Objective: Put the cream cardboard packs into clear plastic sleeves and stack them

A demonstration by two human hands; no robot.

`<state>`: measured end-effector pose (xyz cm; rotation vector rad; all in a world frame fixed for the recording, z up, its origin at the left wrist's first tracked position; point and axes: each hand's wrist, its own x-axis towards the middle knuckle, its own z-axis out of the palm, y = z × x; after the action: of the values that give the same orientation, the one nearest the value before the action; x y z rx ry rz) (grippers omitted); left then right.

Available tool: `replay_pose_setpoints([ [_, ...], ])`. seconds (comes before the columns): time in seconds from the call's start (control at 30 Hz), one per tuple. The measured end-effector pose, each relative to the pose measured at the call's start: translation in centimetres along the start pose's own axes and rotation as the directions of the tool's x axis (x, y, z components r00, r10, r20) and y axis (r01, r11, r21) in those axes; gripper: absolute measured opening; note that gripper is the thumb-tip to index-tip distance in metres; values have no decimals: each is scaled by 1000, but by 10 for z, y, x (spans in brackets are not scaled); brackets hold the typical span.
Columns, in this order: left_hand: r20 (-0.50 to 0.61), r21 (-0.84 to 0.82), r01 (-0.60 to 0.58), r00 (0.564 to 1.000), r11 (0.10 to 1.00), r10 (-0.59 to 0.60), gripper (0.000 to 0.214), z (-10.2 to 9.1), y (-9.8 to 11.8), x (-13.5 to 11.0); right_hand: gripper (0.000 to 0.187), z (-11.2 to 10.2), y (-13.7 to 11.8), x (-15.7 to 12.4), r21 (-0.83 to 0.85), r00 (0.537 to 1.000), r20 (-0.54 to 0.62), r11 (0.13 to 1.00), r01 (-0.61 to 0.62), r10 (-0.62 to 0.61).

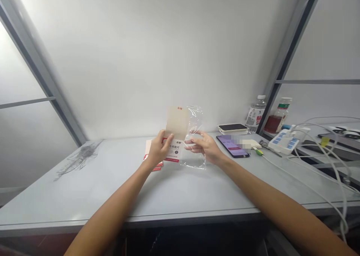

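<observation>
My left hand [159, 147] grips a printed card [176, 122], beige in its upper part and white with red and black lettering below. The thumb lies across the card's front. A clear plastic bag [196, 115] reaches out from the card's right side; how much of the card lies inside it I cannot tell. With curled fingers, my right hand [206, 146] pinches the bag near its right edge. Behind my left hand, a few more cards [149, 145] with red print lie on the desk, partly covered by the hand.
On the right of the desk [112, 188] lie a phone [232, 146], a white-cased device [233, 128] and a white power strip [282, 141] with tangled cables. A water bottle [255, 115] and a jar of dark liquid [277, 117] stand behind. A grey scribble-like mark [81, 156] is at the left.
</observation>
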<state>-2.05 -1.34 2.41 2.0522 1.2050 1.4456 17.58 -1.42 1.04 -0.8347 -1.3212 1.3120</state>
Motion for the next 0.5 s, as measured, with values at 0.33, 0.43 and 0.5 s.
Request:
replay_pose_setpoints([
  [0.33, -1, -101, 46, 999, 994, -47, 24, 9, 0, -6, 40, 3, 9, 5, 52, 1000, 4, 999, 8, -8],
  [0.43, -14, -91, 72, 997, 993, -74, 25, 10, -2, -5, 43, 3, 8, 4, 53, 998, -31, 997, 51, -49],
  [0.5, -26, -80, 91, 995, 993, -93, 26, 9, -3, -4, 45, 4, 7, 2, 39, 995, -45, 996, 86, -84],
])
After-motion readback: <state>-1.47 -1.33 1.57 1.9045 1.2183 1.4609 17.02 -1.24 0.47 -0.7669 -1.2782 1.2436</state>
